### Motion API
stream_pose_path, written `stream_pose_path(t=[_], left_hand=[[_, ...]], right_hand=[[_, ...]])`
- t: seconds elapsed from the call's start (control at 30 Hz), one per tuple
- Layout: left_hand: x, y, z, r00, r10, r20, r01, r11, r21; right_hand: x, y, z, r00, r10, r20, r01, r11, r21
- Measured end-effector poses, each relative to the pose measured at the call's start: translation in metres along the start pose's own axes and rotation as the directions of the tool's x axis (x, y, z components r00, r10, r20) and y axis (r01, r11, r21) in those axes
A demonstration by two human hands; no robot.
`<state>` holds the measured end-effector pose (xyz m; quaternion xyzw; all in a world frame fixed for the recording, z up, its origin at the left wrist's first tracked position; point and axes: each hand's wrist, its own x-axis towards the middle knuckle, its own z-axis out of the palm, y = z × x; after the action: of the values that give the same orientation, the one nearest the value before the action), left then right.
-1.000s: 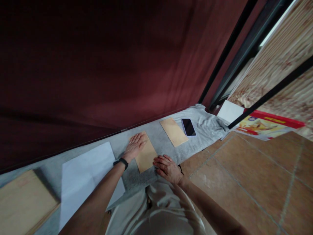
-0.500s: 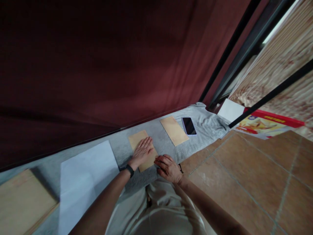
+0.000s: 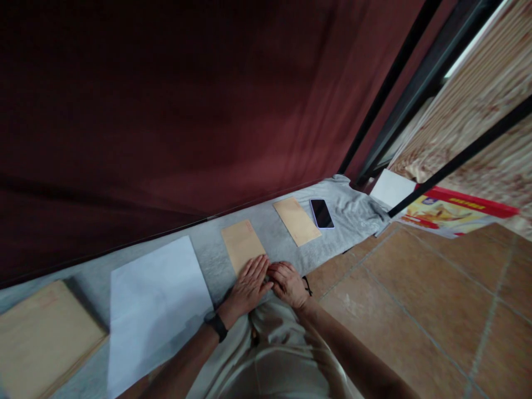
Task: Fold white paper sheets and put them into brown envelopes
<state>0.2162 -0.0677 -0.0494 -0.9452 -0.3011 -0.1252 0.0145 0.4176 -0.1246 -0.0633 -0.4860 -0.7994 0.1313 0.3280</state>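
A tan paper envelope [image 3: 243, 242] lies flat on the grey cloth in front of me. My left hand [image 3: 250, 281], with a dark band on the wrist, presses flat over its near end, fingers stretched out. Close beside it, my right hand [image 3: 288, 284] is curled at the envelope's near right corner, fingertips pinching the edge there. The hands almost touch, and the near edge of the envelope is hidden beneath them. To the right lies another tan envelope [image 3: 297, 221], with a dark-screened phone [image 3: 322, 213] next to it.
White paper sheets [image 3: 158, 310] lie left of my hands, and a stack of tan envelopes [image 3: 45, 338] sits at far left. Grey cloth [image 3: 286, 255] covers the narrow surface. Behind hangs a dark red curtain [image 3: 208, 111]. Black poles [image 3: 457, 158] and tiled floor [image 3: 415, 310] are at right.
My left hand has slid down the envelope toward me, uncovering its middle and far end. My right hand has stayed near the corner, and the hands are closer together.
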Motion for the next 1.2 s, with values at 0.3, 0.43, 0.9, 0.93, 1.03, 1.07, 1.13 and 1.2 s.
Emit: stream_pose_path(t=[0.3, 0.43, 0.9, 0.93, 1.03, 1.07, 1.13, 1.2], left_hand=[[-0.034, 0.032, -0.003, 0.995, -0.1, -0.013, 0.1, 0.99, 0.095], [-0.035, 0.041, -0.008, 0.989, -0.147, -0.006, 0.147, 0.985, 0.094], [-0.046, 0.046, -0.003, 0.971, -0.233, -0.044, 0.235, 0.971, 0.037], [-0.046, 0.046, -0.001, 0.972, -0.228, -0.057, 0.23, 0.973, 0.031], [-0.047, 0.044, 0.004, 0.97, -0.226, -0.09, 0.226, 0.974, -0.007], [-0.047, 0.043, 0.005, 0.968, -0.234, -0.094, 0.231, 0.972, -0.038], [-0.048, 0.041, 0.004, 0.96, -0.262, -0.094, 0.247, 0.957, -0.149], [-0.048, 0.04, 0.003, 0.938, -0.333, -0.099, 0.287, 0.903, -0.32]], right_hand=[[0.006, -0.01, 0.006, 0.988, 0.129, -0.083, -0.128, 0.992, 0.01], [0.019, -0.013, 0.008, 0.952, 0.274, -0.133, -0.275, 0.961, 0.014], [0.06, -0.005, 0.007, 0.686, 0.728, -0.002, -0.648, 0.612, 0.453], [0.06, -0.002, 0.007, 0.672, 0.741, 0.023, -0.646, 0.57, 0.507], [0.059, -0.002, 0.01, 0.638, 0.764, 0.095, -0.653, 0.472, 0.592], [0.059, -0.003, 0.012, 0.628, 0.769, 0.121, -0.65, 0.432, 0.625], [0.058, -0.008, 0.015, 0.617, 0.768, 0.172, -0.624, 0.345, 0.701], [0.057, -0.013, 0.017, 0.62, 0.757, 0.207, -0.58, 0.264, 0.771]])
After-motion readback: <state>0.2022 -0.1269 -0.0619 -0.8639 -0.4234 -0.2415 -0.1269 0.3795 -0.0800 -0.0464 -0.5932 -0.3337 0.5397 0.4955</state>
